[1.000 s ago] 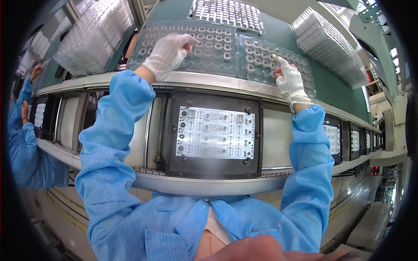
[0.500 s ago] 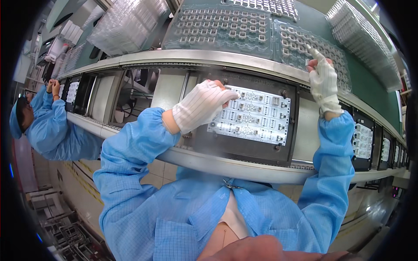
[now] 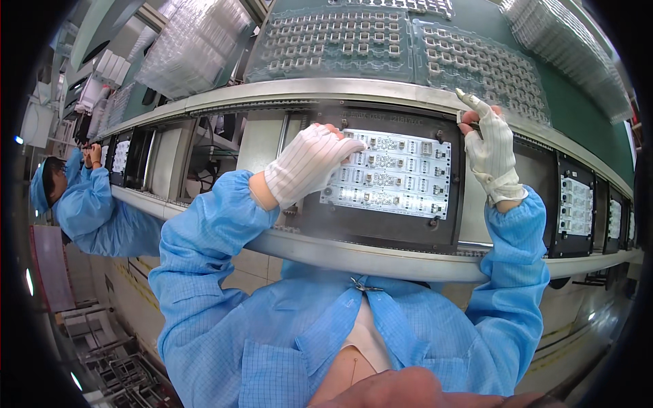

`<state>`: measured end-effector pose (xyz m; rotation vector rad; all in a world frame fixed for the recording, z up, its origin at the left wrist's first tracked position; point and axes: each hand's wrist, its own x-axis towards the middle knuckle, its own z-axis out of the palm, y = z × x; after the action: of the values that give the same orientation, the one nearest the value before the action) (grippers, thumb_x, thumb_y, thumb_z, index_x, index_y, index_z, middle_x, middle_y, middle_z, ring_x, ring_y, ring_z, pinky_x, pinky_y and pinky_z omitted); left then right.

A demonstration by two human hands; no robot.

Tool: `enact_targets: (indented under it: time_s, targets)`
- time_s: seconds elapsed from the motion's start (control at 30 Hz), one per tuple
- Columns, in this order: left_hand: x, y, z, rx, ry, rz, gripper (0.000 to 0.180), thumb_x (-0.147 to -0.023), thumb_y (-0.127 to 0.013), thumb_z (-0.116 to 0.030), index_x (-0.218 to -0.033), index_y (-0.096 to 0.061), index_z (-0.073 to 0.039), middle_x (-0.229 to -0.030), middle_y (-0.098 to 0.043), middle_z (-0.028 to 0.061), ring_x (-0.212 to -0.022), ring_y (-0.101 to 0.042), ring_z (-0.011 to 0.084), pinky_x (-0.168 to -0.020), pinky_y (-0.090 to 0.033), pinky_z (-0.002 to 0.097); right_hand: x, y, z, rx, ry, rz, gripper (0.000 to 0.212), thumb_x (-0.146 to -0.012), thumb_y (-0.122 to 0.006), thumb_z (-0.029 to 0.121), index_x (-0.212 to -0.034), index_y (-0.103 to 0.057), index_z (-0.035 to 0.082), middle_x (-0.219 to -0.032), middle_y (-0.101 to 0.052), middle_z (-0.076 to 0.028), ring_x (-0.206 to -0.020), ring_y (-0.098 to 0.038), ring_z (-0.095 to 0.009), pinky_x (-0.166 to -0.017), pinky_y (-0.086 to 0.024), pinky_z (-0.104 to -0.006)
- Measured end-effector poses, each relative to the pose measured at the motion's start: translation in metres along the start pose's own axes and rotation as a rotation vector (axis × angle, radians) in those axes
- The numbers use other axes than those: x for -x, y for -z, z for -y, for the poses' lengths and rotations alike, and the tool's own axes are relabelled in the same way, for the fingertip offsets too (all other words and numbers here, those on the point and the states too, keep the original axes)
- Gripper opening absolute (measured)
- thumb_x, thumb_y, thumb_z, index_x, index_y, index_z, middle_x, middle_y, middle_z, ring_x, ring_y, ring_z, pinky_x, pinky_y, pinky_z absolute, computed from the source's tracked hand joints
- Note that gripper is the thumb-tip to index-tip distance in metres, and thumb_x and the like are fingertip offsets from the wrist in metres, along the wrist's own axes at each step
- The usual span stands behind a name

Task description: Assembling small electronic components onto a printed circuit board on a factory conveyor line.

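A white circuit board panel with several rows of small parts lies in a black fixture on the rail line in front of me. My left hand, in a white striped glove with bare fingertips, rests over the panel's upper left corner. Its fingers are pinched together, hiding whatever is in them. To the right of the fixture hovers my right hand, gloved alike, with a covered index finger stretched out. Thumb and other fingertips are closed near the far rail; anything between them is too small to make out.
Beyond the rail, clear trays of small square components lie on a green surface, with another tray to their right. Stacked clear trays stand far left, more far right. A co-worker sits left. Other fixtured panels line the right.
My right hand has come back from over the right component tray, moving nearer and slightly left toward the fixture. The left hand stays at the panel's corner, fingers still pinched.
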<state>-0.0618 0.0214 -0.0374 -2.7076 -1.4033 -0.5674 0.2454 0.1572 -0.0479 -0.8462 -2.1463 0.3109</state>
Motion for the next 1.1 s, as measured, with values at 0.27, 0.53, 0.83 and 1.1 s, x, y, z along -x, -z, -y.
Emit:
enact_targets:
  time_s: [0.27,0.53,0.83,1.1]
  targets:
    - [-0.016,0.014,-0.001,-0.111,-0.050,0.231,0.035,-0.079,-0.066,-0.003,-0.113,-0.061,-0.008,-0.090,-0.064,0.0073,-0.089,-0.061,0.0261,-0.081,-0.048,0.0363,0.002,-0.002,0.005,-0.042,0.026,0.028,0.056,-0.075,-0.062,-0.004,-0.129,-0.060,0.011,-0.078,-0.062,-0.009,-0.077,-0.060,-0.028,-0.073,-0.049,-0.0396]
    - [-0.016,0.011,-0.003,-0.043,-0.018,0.191,0.038,-0.078,-0.065,0.000,-0.115,-0.060,-0.008,-0.087,-0.063,0.0060,-0.082,-0.060,0.0258,-0.078,-0.047,0.0373,0.005,-0.004,0.010,-0.067,-0.006,0.040,0.053,-0.075,-0.061,-0.003,-0.127,-0.061,0.010,-0.079,-0.063,-0.009,-0.078,-0.061,-0.028,-0.075,-0.049,-0.0398]
    - [-0.010,-0.001,0.000,-0.014,-0.052,0.079,0.038,-0.078,-0.065,-0.001,-0.115,-0.061,-0.008,-0.084,-0.060,0.0065,-0.080,-0.059,0.0271,-0.075,-0.048,0.0378,0.008,-0.011,0.021,-0.039,0.008,0.081,0.049,-0.074,-0.063,-0.003,-0.123,-0.061,0.006,-0.083,-0.066,-0.008,-0.083,-0.062,-0.029,-0.077,-0.049,-0.0406]
    - [0.005,-0.009,0.001,0.032,-0.020,-0.063,0.038,-0.075,-0.071,-0.005,-0.112,-0.064,-0.009,-0.092,-0.064,0.0093,-0.087,-0.063,0.0285,-0.077,-0.052,0.0388,0.008,-0.006,0.063,-0.115,-0.140,0.236,0.058,-0.073,-0.060,-0.007,-0.129,-0.058,0.009,-0.075,-0.066,-0.009,-0.071,-0.063,-0.028,-0.078,-0.050,-0.0397]
